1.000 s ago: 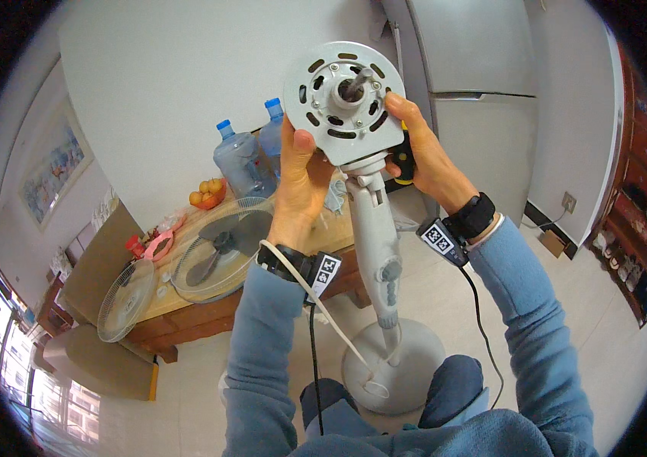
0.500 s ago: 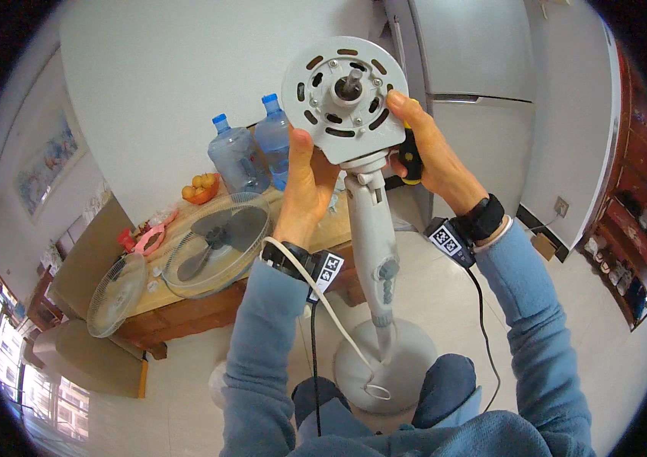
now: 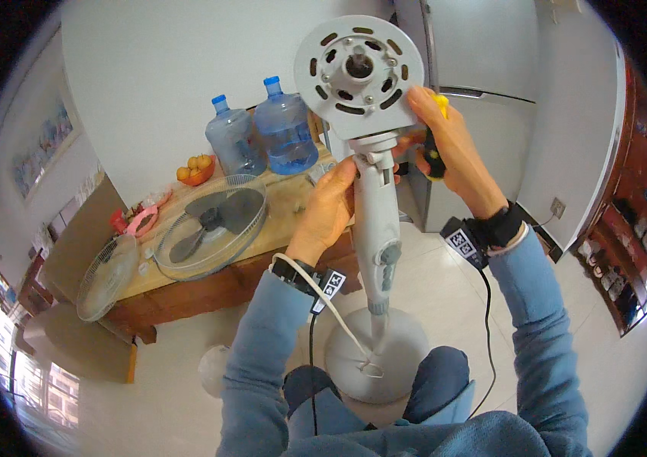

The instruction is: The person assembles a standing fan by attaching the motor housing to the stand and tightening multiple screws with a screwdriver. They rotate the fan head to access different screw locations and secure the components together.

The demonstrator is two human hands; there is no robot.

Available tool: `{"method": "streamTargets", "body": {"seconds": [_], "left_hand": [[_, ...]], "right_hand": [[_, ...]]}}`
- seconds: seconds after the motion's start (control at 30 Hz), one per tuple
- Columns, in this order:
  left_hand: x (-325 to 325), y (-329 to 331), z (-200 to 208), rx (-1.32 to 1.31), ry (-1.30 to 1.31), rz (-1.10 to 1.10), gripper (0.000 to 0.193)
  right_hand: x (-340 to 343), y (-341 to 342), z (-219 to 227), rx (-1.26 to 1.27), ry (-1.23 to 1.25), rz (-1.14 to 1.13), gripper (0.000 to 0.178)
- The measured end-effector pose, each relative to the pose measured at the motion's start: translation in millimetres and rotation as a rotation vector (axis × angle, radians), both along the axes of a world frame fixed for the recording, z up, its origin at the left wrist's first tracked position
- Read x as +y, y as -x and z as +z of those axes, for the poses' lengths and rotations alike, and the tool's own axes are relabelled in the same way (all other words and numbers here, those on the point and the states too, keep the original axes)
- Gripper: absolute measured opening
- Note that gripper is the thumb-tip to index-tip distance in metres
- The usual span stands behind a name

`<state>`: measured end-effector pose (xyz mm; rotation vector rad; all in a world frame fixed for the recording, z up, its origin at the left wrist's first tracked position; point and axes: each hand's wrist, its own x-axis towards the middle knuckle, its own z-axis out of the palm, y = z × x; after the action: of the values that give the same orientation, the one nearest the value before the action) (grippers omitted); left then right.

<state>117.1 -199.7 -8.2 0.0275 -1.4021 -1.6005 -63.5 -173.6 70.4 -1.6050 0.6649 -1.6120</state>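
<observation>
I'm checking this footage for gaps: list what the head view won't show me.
In the head view:
Fan head: back hidden by its own front.
Yellow-and-black tool: full shape, covered by the right hand.
Left hand: partly behind the fan neck.
Refrigerator: top cut by the upper edge.

Got two big blue water jugs (image 3: 286,129) on a wooden table (image 3: 285,202) near an orange bowl (image 3: 200,177) of yellowish fruit (image 3: 191,167), plus a grey fridge (image 3: 487,152), a red rack (image 3: 619,222) with shoes (image 3: 608,281) far right and a framed picture (image 3: 43,145) off left.
</observation>
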Motion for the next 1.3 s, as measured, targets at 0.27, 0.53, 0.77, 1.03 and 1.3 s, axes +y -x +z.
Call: {"method": "streamTargets", "body": {"seconds": [0.27, 0.53, 0.77, 1.03, 1.3], "left_hand": [[7, -1, -15, -0.051, 0.099, 0.189, 0.052], [13, 7, -20, -0.033, 0.148, 0.353, 0.048], [19, 8, -17, -0.058, 0.16, 0.405, 0.048], [15, 7, -15, -0.055, 0.188, 0.412, 0.058], [0, -11, 35, 0.122, 0.1, 0.221, 0.1]], "right_hand": [[29, -6, -42, 0.216, 0.03, -0.18, 0.041], [32, -25, -35, 0.322, 0.075, -0.343, 0.032], [33, -26, -36, 0.339, 0.128, -0.346, 0.027], [21, -32, -43, 0.371, 0.356, -0.557, 0.027], [24, -26, -46, 0.122, 0.155, -0.353, 0.03]]}}
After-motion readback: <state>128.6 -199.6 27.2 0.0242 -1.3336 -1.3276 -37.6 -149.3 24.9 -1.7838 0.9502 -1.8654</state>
